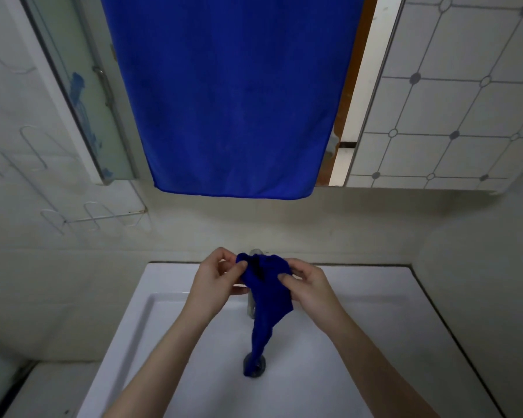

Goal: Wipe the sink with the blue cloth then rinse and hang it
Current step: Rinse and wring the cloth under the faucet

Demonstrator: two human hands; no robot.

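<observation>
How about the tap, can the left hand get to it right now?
Probably yes, but not straight away. The left hand pinches the blue cloth, as does the right hand, and the cloth hangs in front of the tap. The tap sits just behind, so letting go should free the way.

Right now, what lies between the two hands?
In the head view, the bunched blue cloth spans them, pinched by the left hand and the right hand.

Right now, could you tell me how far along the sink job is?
Done: the cloth looks twisted, perhaps wrung, so wiping may be over. In hand: left hand and right hand pinch its top over the sink. Left: hanging it.
</observation>
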